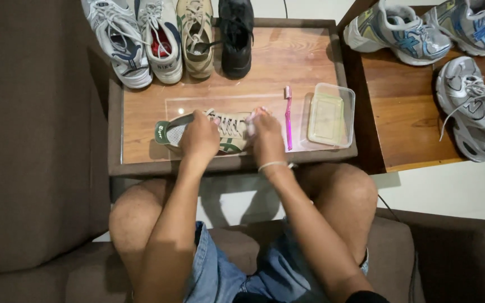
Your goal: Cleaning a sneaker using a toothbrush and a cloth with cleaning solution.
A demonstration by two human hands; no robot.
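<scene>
A beige sneaker with green trim [227, 128] lies sideways on the wooden table [141, 118], heel to the left. My left hand [199, 136] presses down on its middle, over the opening. At the toe end my right hand [266, 134] is closed on a small white and pink cloth or wipe [252, 119], held against the shoe. A pink toothbrush [288, 116] lies on the table just right of my right hand.
A clear plastic tub [330, 115] with pale liquid sits right of the toothbrush. Several sneakers [166, 39] line the table's far edge. Three grey running shoes [467, 106] rest on a second wooden table at the right. Brown sofa on the left.
</scene>
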